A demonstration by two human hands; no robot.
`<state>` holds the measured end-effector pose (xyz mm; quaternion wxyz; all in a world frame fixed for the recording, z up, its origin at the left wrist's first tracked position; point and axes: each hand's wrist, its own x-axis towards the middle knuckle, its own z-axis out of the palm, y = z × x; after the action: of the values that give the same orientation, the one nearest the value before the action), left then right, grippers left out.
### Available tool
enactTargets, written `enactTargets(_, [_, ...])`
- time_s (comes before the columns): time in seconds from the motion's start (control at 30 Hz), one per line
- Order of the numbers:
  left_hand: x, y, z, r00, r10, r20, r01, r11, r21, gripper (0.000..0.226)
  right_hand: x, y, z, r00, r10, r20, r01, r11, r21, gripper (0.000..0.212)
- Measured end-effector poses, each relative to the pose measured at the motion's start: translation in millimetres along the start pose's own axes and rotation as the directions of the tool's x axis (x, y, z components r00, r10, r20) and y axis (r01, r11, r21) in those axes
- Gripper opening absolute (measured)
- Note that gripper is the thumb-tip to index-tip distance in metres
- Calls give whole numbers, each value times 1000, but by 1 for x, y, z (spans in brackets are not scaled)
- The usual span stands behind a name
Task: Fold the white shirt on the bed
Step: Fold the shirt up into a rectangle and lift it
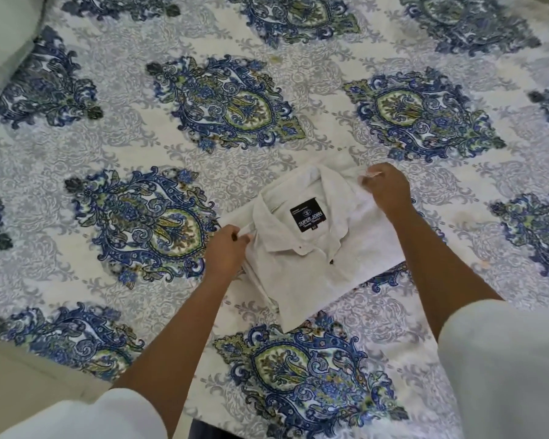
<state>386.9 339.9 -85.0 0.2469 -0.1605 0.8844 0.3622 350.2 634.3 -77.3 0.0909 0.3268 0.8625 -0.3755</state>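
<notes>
Pinching the shirt at opposite edges, the left grip grasps its left side and the right grip its far corner beside the collar. The shirt lies mid-bed, folded into a compact rectangle, label up. By my reckoning only a last tuck or smoothing remains. A pillow sits well apart, no hindrance.

The patterned bed lay flat and open on every side of the folded white shirt, widest toward the far side. The left hand and right hand (each pinching a shirt edge) and their forearms closed off its left and right flanks. A pale pillow stood at the far left corner, well apart from the shirt.
</notes>
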Motion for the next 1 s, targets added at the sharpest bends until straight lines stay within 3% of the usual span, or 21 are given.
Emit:
enactTargets(0.07, [2,-1,-1,996,-67,51,77,971,-227,11,4,0,1,997,73,6,-73,992,103,36])
enactTargets(0.17, [6,-10,-2,986,-114,122,158,879,-450,21,9,-2,3,991,127,32,-130,983,128,21])
enactTargets(0.33, [6,-12,-3,985,-122,121,170,808,-564,12,14,-7,-2,988,143,63,-155,939,306,29])
enactTargets(0.43, [5,-8,-4,985,-121,124,170,805,-568,7,12,-8,-3,981,112,157,-150,954,258,14])
enactTargets(0.5, [3,-7,-8,983,-145,113,184,742,-644,14,12,-11,-4,977,102,187,-150,953,263,9])
enactTargets(0.63, [7,-13,-24,984,-143,103,168,586,-793,18,19,-25,-7,961,19,275,-152,871,468,17])
enactTargets(0.77, [24,-24,-27,981,-167,98,188,694,-695,17,26,-37,12,977,6,213,-79,940,332,3])
enactTargets(0.87, [30,-22,-24,981,-174,84,183,700,-691,20,30,-33,30,992,25,126,-48,981,186,21])
enactTargets(1.0, [33,-17,-23,989,-146,12,109,682,-723,18,36,-24,36,998,58,23,-62,963,264,17])
